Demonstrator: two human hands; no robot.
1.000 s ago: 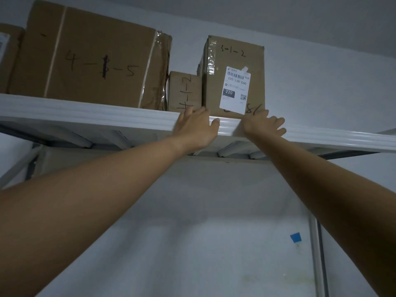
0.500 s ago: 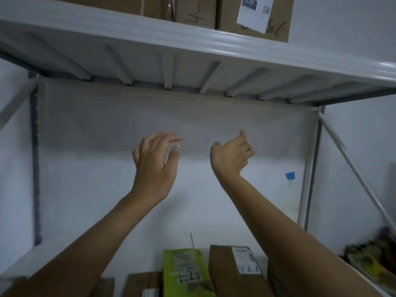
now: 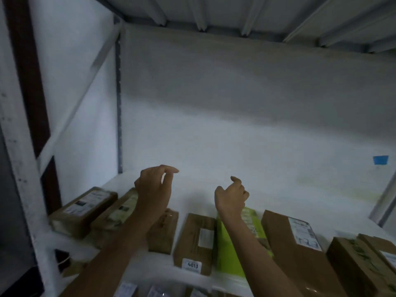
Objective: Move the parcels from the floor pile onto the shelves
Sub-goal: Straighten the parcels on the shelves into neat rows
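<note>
Plainly, "4013" sticker on brown parcel

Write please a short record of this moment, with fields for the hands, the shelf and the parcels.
left hand: holds nothing, fingers loosely curled
right hand: holds nothing, fingers loosely curled
shelf: white, bears a row of parcels
labelled box: brown, tag reads 4013
green parcel: lies beside the labelled box, on its right

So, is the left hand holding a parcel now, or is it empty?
Empty: the left hand hovers over the shelf, its fingers loosely curled with nothing between them.
</note>
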